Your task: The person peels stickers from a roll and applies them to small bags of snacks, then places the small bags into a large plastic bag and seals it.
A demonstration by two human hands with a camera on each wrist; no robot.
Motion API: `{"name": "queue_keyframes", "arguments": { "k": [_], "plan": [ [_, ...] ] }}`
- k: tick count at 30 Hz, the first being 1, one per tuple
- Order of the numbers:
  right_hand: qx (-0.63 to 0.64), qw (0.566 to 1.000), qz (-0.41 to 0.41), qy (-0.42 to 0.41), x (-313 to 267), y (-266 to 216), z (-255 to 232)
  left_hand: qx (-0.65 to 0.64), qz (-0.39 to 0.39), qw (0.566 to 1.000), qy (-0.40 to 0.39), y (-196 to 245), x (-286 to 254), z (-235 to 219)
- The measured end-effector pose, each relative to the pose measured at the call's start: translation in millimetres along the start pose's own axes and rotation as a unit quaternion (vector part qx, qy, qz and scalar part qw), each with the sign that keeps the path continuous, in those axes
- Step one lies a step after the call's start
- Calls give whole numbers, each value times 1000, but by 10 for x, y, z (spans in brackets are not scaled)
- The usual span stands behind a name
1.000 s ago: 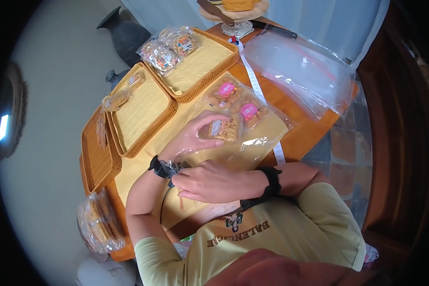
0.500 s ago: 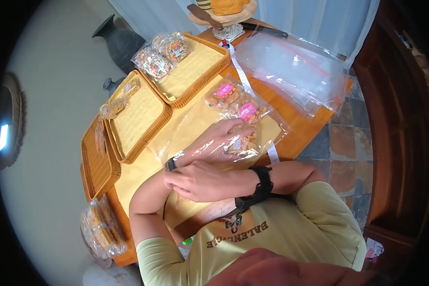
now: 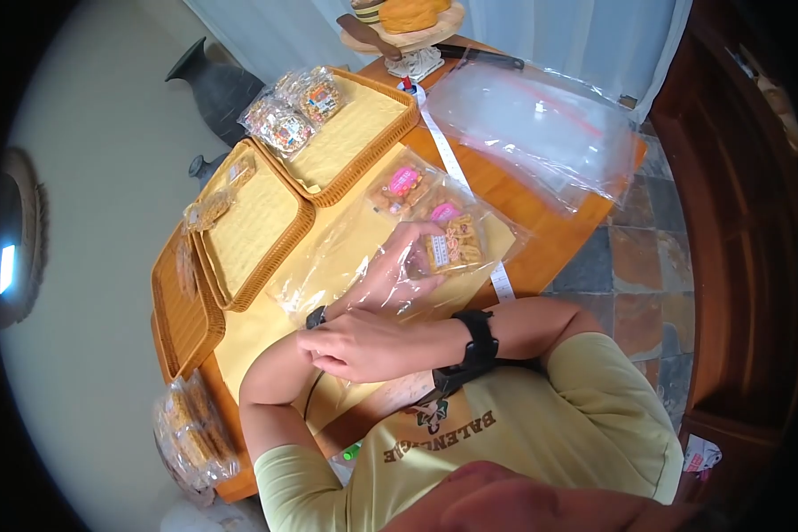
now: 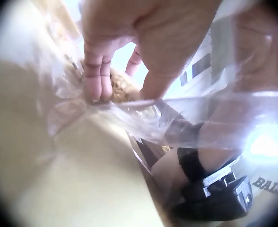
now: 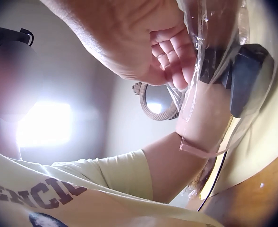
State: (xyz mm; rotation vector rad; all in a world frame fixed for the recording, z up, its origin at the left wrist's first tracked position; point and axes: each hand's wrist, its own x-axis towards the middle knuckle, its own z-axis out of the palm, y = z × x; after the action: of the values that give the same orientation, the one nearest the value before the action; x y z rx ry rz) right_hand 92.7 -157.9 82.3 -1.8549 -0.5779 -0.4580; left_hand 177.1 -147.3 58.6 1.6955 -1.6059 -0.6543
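Left hand (image 3: 399, 270) inside clear bag (image 3: 328, 253), fingers clamped on snack pack (image 3: 457, 248). Pack overlaps a pink-labelled pack (image 3: 443, 211); another (image 3: 403, 184) just beyond. Right hand (image 3: 356, 346) beside left wrist, fingers curled together, pinching bag's edge. Bag over yellow sheet (image 3: 248, 350) on bench (image 3: 581, 244).

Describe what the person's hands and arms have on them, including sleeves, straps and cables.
The left hand and right hand wear no gloves. The right wrist has a broad black band with a blocky black device; the left wrist also carries a blocky black device. A thin black cable shows near the left arm. The short sleeves are pale yellow-green, with no visible markings.
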Motion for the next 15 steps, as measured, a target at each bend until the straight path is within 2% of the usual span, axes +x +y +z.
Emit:
{"name": "queue_keyframes", "arguments": {
  "k": [1,2,4,5,7,8,9,11,12,14,15],
  "plan": [
    [18,1000,9,-15,7,-26,-23,-95,-111,989,-19,31,7,8],
    [18,1000,9,-15,16,-30,-37,-95,-111,989,-19,16,20,26],
    [34,998,41,-41,30,-29,-61,-258,-150,953,-44,-64,45,68],
    [35,998,41,-42,30,-24,-64,-258,-150,953,-44,-89,35,74],
    [49,998,28,-17,24,-2,-56,-227,26,971,-75,-126,-7,71],
    [51,998,28,-17,23,15,-46,-45,125,989,-64,-117,13,39],
    [48,999,15,-11,25,33,-35,-45,124,989,-64,-95,-19,30],
    [46,999,2,-6,28,33,-35,143,173,970,-92,-20,-93,15],
    [57,998,11,-11,28,22,-50,144,172,970,-91,88,-80,-24],
    [66,997,19,-17,25,11,-66,331,96,929,-138,254,-60,-89],
    [68,997,19,-11,26,9,-73,332,96,929,-136,229,-55,-85]
  ]
}}
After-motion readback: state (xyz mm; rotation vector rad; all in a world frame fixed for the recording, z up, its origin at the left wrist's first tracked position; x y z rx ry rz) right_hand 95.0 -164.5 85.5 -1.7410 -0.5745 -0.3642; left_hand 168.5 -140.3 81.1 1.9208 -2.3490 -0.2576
